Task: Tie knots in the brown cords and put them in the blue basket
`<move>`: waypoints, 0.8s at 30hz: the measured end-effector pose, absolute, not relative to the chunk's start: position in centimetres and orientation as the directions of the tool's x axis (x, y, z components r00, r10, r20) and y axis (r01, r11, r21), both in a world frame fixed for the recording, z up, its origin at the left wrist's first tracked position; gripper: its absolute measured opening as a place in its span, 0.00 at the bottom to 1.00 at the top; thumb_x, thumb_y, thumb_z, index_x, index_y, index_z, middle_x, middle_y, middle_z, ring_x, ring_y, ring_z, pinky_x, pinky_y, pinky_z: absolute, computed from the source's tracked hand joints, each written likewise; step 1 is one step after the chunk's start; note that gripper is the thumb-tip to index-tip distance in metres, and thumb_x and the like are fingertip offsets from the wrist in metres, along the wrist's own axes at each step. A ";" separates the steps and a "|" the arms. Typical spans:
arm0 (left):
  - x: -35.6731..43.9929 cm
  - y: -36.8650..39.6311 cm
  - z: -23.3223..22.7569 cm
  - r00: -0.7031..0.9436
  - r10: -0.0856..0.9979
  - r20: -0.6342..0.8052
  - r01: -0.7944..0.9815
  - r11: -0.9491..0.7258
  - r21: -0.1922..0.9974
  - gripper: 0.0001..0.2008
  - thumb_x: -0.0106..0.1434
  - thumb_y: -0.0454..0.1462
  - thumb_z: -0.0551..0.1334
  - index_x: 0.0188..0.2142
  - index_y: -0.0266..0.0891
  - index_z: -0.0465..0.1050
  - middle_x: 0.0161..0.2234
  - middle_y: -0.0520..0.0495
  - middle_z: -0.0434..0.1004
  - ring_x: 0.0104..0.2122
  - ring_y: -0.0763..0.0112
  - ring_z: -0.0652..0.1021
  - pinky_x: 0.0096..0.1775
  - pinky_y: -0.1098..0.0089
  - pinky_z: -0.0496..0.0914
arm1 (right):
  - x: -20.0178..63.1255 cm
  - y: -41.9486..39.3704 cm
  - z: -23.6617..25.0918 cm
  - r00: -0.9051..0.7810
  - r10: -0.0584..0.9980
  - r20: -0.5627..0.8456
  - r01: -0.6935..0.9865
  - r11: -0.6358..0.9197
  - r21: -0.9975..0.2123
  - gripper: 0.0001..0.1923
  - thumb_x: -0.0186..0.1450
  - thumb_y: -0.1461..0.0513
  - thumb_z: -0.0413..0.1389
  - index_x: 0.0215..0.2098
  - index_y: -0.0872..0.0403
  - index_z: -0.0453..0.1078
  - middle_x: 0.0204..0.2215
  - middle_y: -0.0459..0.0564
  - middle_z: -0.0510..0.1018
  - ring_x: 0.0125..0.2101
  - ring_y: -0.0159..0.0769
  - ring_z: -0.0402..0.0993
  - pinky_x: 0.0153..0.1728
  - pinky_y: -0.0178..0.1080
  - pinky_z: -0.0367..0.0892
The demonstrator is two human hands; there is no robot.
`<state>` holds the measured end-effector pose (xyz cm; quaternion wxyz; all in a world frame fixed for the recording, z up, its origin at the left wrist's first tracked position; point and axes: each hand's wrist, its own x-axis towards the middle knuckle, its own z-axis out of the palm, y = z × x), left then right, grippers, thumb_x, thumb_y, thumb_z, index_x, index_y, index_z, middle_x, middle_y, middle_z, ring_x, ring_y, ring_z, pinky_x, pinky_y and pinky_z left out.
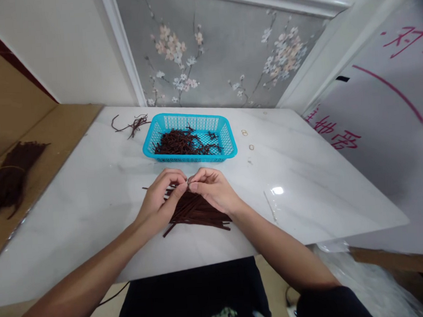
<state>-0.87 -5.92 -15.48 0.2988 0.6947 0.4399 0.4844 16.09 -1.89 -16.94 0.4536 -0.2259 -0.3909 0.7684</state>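
My left hand [166, 194] and my right hand [213, 187] meet over the middle of the table, thumbs and forefingers pinched, fingertips nearly touching. A tiny dark bit shows between the fingertips, too small to make out. Under both hands lies a pile of thin dark brown strips [197, 210], mostly side by side, some crossing at an angle. My fingers and palms hide its upper part. Just beyond my hands stands a blue plastic basket [190, 158] with a tangle of shorter, curled brown strips [177, 142] in it.
A few loose curled strips [135, 125] lie left of the basket. Rubber bands [252, 147] and a small clear plastic piece [271, 206] lie to the right. On cardboard [74, 120] at the far left rests a banded brown bundle [11, 175]. A wall panel [221, 46] borders the table's back.
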 end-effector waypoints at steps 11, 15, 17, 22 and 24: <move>-0.5 -5.5 -16.0 0.075 0.996 0.057 0.072 -0.063 0.995 0.13 0.64 0.46 0.63 0.38 0.38 0.73 0.40 0.47 0.72 0.38 0.69 0.74 0.40 0.71 0.71 | 16.5 -1.1 -17.5 -0.368 0.928 0.067 -0.392 -0.089 -0.916 0.08 0.53 0.61 0.70 0.28 0.52 0.76 0.27 0.43 0.82 0.28 0.28 0.75 0.34 0.34 0.70; -0.6 -5.7 -16.1 0.025 0.963 0.270 0.308 -0.264 0.914 0.10 0.67 0.44 0.60 0.41 0.40 0.73 0.45 0.46 0.70 0.37 0.72 0.76 0.33 0.74 0.71 | 16.6 -1.1 -17.6 -0.370 0.928 0.037 -0.394 -0.120 -0.911 0.09 0.53 0.61 0.70 0.28 0.52 0.76 0.27 0.43 0.82 0.28 0.28 0.76 0.35 0.34 0.70; -0.5 -5.8 -16.1 0.039 0.939 0.342 0.391 -0.329 0.860 0.10 0.69 0.43 0.58 0.41 0.40 0.72 0.44 0.45 0.70 0.37 0.72 0.76 0.30 0.75 0.71 | 16.5 -1.3 -17.5 -0.352 0.935 0.027 -0.360 -0.109 -0.927 0.09 0.53 0.59 0.70 0.28 0.52 0.75 0.26 0.43 0.82 0.27 0.29 0.76 0.34 0.35 0.70; -0.5 -6.1 -15.6 0.097 0.844 0.527 0.678 -0.444 0.586 0.06 0.69 0.37 0.56 0.43 0.40 0.71 0.43 0.46 0.73 0.42 0.68 0.77 0.42 0.68 0.72 | 16.2 -2.0 -16.9 -0.290 0.956 0.048 -0.244 -0.025 -0.970 0.10 0.55 0.58 0.69 0.28 0.53 0.74 0.25 0.44 0.81 0.25 0.29 0.75 0.31 0.35 0.69; -0.4 -6.1 -15.6 0.144 0.793 0.592 0.777 -0.462 0.428 0.06 0.69 0.36 0.57 0.43 0.40 0.71 0.42 0.46 0.74 0.42 0.66 0.77 0.43 0.66 0.71 | 16.1 -2.3 -16.7 -0.271 0.961 0.055 -0.224 -0.007 -0.974 0.10 0.55 0.57 0.68 0.28 0.53 0.74 0.24 0.44 0.81 0.25 0.30 0.75 0.31 0.35 0.68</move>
